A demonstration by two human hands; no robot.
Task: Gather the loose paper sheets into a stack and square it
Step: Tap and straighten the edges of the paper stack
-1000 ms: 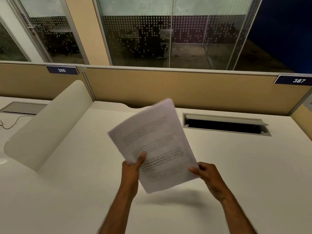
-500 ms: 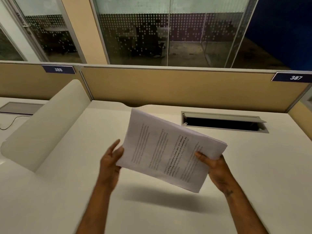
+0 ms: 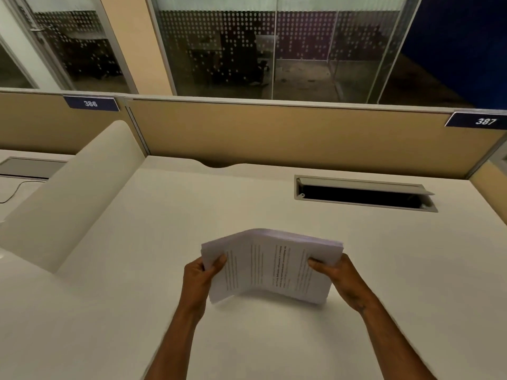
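Observation:
A stack of white printed paper sheets point(image 3: 270, 266) stands on its long edge on the white desk point(image 3: 274, 338), turned sideways so the text lines run vertically. The stack bows slightly in the middle. My left hand point(image 3: 201, 275) grips its left end, thumb in front. At the stack's right end, my right hand point(image 3: 338, 272) holds on, thumb on the front sheet. The sheets' top edges look nearly even, with a few slightly offset.
An open cable slot with a grey flap point(image 3: 362, 193) lies in the desk behind the stack to the right. A curved white divider point(image 3: 68, 193) rises on the left. A tan partition point(image 3: 274, 133) with number plates 386 and 387 closes off the back.
The stack was held up in the air and turned sideways. Now it has come down with its lower edge on the desk, and both hands grip its ends.

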